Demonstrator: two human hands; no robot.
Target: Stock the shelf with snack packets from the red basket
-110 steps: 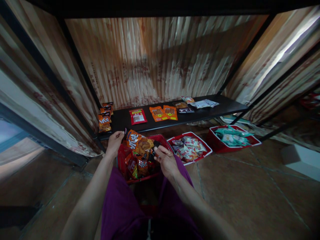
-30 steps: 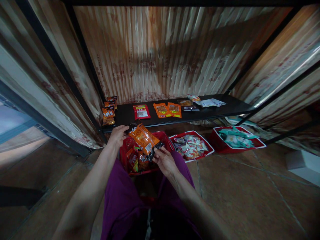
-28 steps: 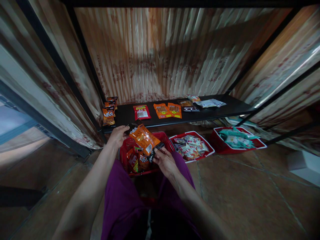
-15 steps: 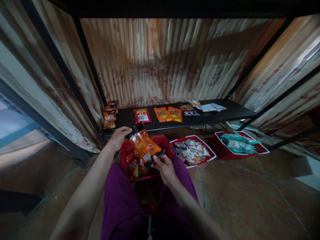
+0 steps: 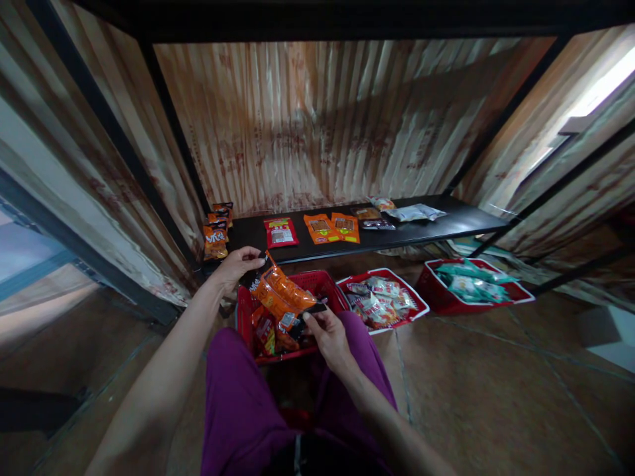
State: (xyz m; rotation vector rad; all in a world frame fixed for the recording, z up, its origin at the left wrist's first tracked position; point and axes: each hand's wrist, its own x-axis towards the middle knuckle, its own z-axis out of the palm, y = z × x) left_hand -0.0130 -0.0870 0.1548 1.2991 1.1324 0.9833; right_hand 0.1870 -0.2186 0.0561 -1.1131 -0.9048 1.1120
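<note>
An orange and black snack bag [image 5: 284, 292] is stretched between my two hands, tilted down to the right. My left hand [image 5: 239, 268] pinches its upper left end, and my right hand [image 5: 327, 332] grips the black lower right end. Right below the bag is a red basket [image 5: 327, 281] between my knees, with red and orange snack packets [image 5: 266, 334] in it. The held bag hides part of the basket's contents. On the black shelf [image 5: 317, 251] ahead, several similar orange bags [image 5: 215, 243] stand in a row at the left end.
A red packet [image 5: 280, 233], two orange packets [image 5: 331, 229], a brown packet [image 5: 373, 219] and a whitish bag [image 5: 415, 212] lie along the shelf. To the right are a basket of white packets [image 5: 381, 301] and a basket of green packets [image 5: 473, 283]. Black posts [image 5: 173, 125] frame the shelf.
The snack bag has turned in my hands, and a plainer orange face with print now shows. Both hands keep hold of its ends. The view has shifted slightly.
</note>
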